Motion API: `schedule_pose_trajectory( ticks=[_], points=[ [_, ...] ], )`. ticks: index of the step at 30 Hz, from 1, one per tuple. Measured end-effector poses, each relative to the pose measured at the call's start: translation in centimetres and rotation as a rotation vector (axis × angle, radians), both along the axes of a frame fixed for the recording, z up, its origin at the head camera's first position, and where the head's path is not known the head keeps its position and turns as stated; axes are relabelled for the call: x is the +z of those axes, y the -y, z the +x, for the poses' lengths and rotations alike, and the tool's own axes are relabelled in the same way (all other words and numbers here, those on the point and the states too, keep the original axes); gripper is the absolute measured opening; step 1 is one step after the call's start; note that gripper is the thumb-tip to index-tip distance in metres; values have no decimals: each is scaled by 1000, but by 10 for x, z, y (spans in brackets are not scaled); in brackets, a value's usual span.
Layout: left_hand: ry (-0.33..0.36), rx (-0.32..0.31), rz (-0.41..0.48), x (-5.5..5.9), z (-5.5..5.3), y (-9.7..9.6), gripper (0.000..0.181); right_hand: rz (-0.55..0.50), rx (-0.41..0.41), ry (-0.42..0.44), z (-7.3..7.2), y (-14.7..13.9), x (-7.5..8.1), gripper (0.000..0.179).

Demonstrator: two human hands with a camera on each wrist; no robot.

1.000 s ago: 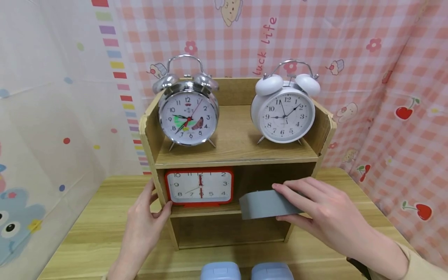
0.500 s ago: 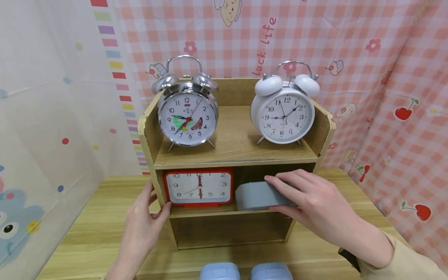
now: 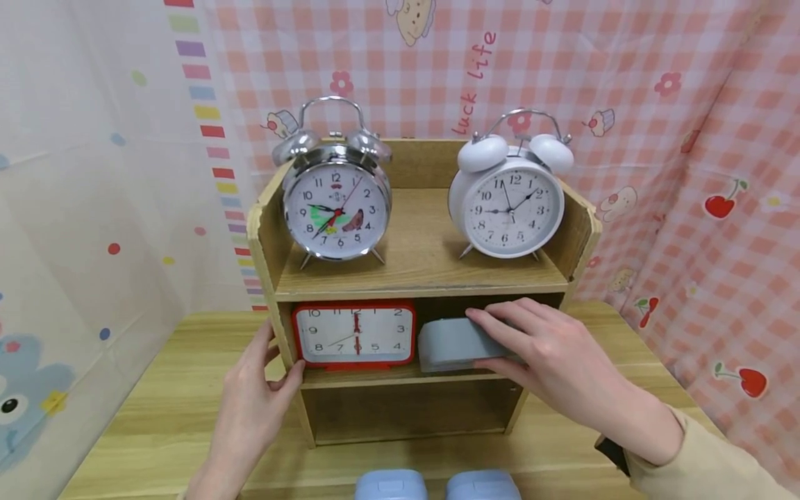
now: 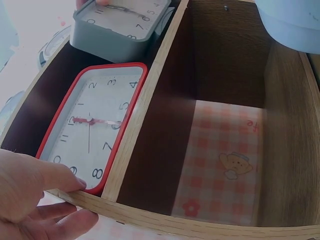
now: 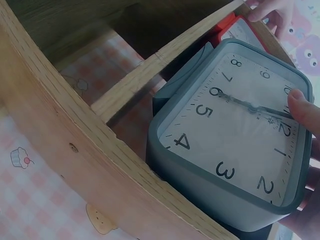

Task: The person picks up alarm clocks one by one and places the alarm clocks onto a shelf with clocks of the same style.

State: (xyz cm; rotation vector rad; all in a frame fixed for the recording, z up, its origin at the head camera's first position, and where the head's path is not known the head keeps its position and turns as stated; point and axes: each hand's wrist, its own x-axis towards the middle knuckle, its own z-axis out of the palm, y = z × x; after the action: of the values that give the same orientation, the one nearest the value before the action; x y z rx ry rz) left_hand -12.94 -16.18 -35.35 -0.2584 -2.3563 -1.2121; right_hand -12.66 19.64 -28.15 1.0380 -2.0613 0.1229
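Note:
My right hand (image 3: 550, 354) pinches a grey-blue rectangular alarm clock (image 3: 453, 344) by its right part, thumb on one face and fingers on the other. The clock is tilted at the opening of the shelf's middle compartment; only its casing shows in the head view. Its numbered dial (image 5: 235, 145) shows in the right wrist view. Left of it, a red-framed alarm clock (image 3: 356, 337) stands in that same compartment. My left hand (image 3: 256, 396) grips the left side panel of the wooden shelf (image 3: 419, 267), the thumb (image 4: 67, 177) overlapping the red clock's corner in the left wrist view.
On the top tier stand a silver twin-bell alarm clock (image 3: 337, 208) at left and a white one (image 3: 509, 208) at right. Two light-blue rounded objects (image 3: 392, 486) sit at the table's front. Patterned curtains (image 3: 431, 76) hang behind and beside the shelf.
My right hand has moved up, left and inward with the grey-blue clock, from in front of the shelf to the middle compartment beside the red clock. The left hand keeps its place.

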Motion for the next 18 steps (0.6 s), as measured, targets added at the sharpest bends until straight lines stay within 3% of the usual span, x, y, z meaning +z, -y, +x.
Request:
schedule_pose_trajectory(
  ticks=[18],
  points=[
    [-23,-9,0,-1,-1,1,68,12,-33,-15,-10,-1,-5,54]
  ],
)
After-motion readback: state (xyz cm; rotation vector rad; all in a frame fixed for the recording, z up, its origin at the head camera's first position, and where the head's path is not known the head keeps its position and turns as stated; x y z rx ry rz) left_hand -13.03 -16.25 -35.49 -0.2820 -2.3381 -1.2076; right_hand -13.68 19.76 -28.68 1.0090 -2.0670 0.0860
